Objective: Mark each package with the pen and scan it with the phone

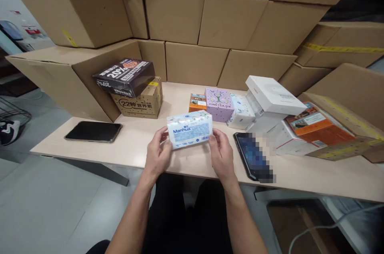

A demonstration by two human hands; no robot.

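Note:
I hold a white and blue soft tissue pack [189,129] marked Manhua with both hands, a little above the near edge of the beige table [135,146]. My left hand [157,154] grips its left end and my right hand [222,154] grips its right end. Behind the pack stand a lilac tea box [219,104], a small orange box [197,102] and another white tissue pack [241,112].
A dark phone [93,131] lies at the table's left, another phone [253,156] right of my hands. A black box [124,77] rests on a small brown carton [139,102]. White boxes [271,96] and an orange box [318,124] sit at right. Large cartons [195,62] wall the back.

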